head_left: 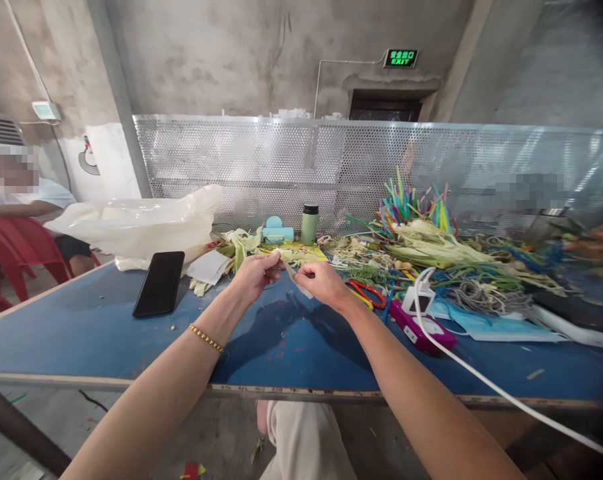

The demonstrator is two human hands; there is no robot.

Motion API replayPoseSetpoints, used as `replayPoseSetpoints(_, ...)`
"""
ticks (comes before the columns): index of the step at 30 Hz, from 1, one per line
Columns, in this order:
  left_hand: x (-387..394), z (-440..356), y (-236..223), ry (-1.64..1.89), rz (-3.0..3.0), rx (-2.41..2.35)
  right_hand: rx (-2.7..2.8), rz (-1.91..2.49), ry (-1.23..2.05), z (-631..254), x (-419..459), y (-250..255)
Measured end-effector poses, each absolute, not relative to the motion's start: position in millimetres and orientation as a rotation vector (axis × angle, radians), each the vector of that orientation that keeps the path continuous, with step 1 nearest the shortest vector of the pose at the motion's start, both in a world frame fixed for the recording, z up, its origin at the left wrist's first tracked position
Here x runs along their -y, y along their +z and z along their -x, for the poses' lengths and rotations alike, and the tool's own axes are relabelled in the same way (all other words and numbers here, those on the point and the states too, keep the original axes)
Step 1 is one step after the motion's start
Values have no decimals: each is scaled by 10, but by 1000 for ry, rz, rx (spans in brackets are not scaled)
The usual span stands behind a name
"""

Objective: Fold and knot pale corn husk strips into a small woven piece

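Left hand (255,277), one: grip pinched on one pale strip (291,271). Right hand (322,284), one: grip pinched on the same strip, above the worktop (91,327), mid-scene. Left: one black smartphone (159,283). Far: one green bottle (309,225), black-capped. Right: one magenta power socket (419,328), one white charger (417,301), one blue face mask (501,325).
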State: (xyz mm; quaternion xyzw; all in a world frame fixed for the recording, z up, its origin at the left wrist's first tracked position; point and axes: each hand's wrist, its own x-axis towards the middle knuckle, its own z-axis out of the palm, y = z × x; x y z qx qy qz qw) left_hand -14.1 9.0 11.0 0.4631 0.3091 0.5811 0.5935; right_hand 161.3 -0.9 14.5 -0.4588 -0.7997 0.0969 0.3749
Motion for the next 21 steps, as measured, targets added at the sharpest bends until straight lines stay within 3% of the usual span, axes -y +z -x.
replayPoseSetpoints(10,11,74,156,1344,-1272,-842,1696,1069,-53,-1758,33,294)
replayPoseSetpoints(15,65,47,164,1206,-1386,-792,1759,1145,744,-1707,-48,186)
replayPoseSetpoints(21,85,56,172,1124,-1397,-757,1397,868,1241,-1604,22,194)
